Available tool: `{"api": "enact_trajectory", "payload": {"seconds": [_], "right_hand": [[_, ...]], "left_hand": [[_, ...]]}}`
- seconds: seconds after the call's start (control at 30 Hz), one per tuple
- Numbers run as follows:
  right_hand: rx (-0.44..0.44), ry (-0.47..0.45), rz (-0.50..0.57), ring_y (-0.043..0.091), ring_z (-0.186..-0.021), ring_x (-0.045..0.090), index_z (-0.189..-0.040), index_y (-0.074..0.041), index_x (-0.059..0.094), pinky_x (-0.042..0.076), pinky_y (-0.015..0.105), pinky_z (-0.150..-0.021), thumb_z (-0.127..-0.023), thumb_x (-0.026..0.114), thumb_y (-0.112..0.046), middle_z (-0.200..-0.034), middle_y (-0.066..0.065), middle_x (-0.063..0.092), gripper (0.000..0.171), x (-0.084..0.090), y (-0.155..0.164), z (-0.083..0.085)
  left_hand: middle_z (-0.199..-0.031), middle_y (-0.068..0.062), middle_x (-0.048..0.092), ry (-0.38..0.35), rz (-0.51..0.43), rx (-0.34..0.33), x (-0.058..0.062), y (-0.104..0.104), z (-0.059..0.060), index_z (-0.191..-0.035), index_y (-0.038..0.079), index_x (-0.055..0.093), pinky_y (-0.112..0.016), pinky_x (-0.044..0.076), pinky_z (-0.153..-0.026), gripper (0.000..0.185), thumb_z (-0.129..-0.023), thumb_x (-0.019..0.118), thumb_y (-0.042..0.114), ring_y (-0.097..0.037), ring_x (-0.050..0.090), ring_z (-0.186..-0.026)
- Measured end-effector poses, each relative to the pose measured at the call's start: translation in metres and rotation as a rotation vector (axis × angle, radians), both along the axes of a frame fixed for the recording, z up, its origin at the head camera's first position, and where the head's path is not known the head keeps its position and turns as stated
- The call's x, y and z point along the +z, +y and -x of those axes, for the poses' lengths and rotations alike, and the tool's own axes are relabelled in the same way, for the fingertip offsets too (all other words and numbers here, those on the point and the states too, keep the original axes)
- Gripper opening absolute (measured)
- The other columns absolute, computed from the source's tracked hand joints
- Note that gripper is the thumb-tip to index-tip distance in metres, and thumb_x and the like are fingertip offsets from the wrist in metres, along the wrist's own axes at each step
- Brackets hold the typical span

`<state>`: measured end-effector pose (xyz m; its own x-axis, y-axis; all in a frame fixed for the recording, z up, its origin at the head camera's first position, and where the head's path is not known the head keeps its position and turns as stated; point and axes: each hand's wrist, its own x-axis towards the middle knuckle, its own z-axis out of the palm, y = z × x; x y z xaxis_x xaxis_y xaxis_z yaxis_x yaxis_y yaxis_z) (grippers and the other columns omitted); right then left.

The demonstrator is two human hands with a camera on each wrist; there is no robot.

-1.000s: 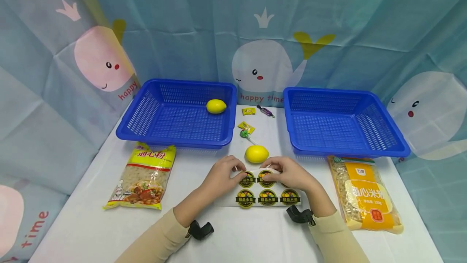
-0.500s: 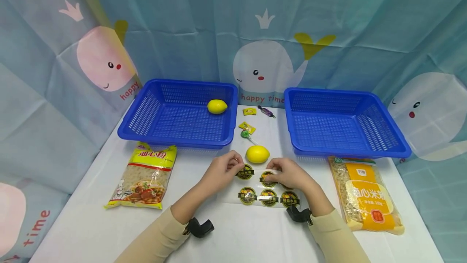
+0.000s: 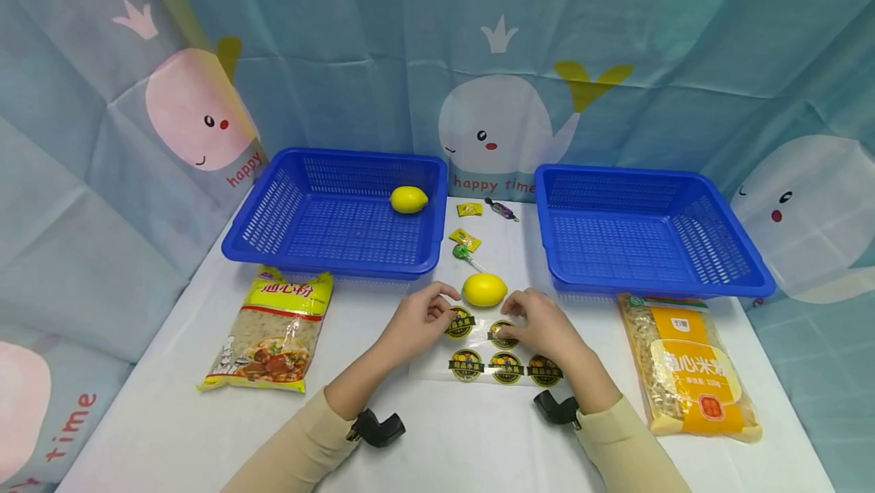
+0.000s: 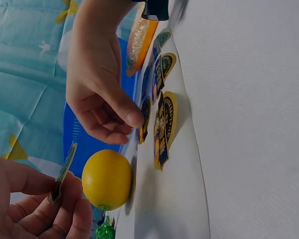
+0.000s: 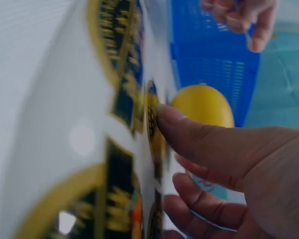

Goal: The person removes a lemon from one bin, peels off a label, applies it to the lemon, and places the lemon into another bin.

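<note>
On table (image 3: 437,447): two lemons (image 3: 484,289), two baskets (image 3: 335,216), two pasta bags (image 3: 273,330).

Two blue baskets (image 3: 656,231), pasta bags (image 3: 276,330), scattered candies (image 3: 465,238).

The head view looks forward and down from above the near table edge, taking in the whole white table (image 3: 171,417), both blue baskets and the curtain behind. The left wrist view sits low and close at table level, rolled sideways, facing along the sticker sheet (image 4: 165,122) toward the lemon (image 4: 106,179). The right wrist view is closer still, blurred at the near end, and shares that same sheet (image 5: 89,139) and lemon (image 5: 203,105) with both other views.
</note>
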<state>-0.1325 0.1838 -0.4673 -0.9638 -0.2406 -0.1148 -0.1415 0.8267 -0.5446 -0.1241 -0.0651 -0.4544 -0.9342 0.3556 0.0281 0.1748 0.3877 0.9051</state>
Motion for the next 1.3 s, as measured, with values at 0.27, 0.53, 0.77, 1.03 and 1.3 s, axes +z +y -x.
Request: {"api": "enact_trajectory", "payload": {"seconds": [0.27,0.53,0.77,1.03,1.3], "right_hand": [[0.022,0.139,0.156,0.018,-0.082,0.061,-0.101,-0.007,0.069,0.053,0.036,-0.077,-0.080,0.087,-0.021,-0.090,0.004,0.067,0.031,0.018,-0.005,0.001],[0.042,0.235,0.108,0.032,-0.126,0.055,-0.135,-0.016,0.062,0.046,0.053,-0.106,-0.079,0.088,-0.024,-0.135,0.008,0.060,0.062,0.020,-0.023,0.018],[0.096,0.142,0.070,0.034,-0.129,0.051,-0.140,-0.015,0.060,0.042,0.054,-0.110,-0.083,0.084,-0.021,-0.139,0.010,0.059,0.062,0.007,-0.031,0.029],[0.023,0.031,0.337,0.034,-0.114,0.065,-0.151,-0.023,0.048,0.058,0.044,-0.091,-0.098,0.067,-0.031,-0.141,0.015,0.058,0.056,0.010,-0.023,0.020],[0.058,-0.262,0.718,0.035,-0.112,0.066,-0.154,-0.010,0.039,0.059,0.044,-0.090,-0.107,0.051,-0.030,-0.139,0.027,0.052,0.052,0.008,-0.014,0.006]], "left_hand": [[-0.090,-0.003,0.062,-0.006,0.026,0.048,0.002,0.001,0.000,-0.114,0.009,0.067,-0.021,0.046,-0.066,0.031,-0.085,0.068,-0.002,-0.013,0.052,-0.076],[-0.091,-0.003,0.064,-0.005,0.016,0.057,0.000,0.001,0.000,-0.109,0.008,0.068,-0.020,0.050,-0.068,0.026,-0.084,0.073,0.000,-0.013,0.055,-0.078],[-0.090,-0.004,0.064,0.008,-0.002,0.059,-0.001,0.001,0.000,-0.110,0.008,0.067,-0.020,0.049,-0.067,0.029,-0.083,0.074,-0.001,-0.013,0.055,-0.077],[-0.093,-0.003,0.064,0.017,-0.031,0.065,0.002,0.002,-0.001,-0.112,0.011,0.067,-0.022,0.050,-0.071,0.030,-0.085,0.073,0.001,-0.014,0.054,-0.080],[-0.096,-0.003,0.063,0.015,-0.066,0.056,0.003,0.004,0.000,-0.114,0.013,0.067,-0.023,0.051,-0.074,0.027,-0.088,0.074,0.005,-0.016,0.055,-0.084]]}}
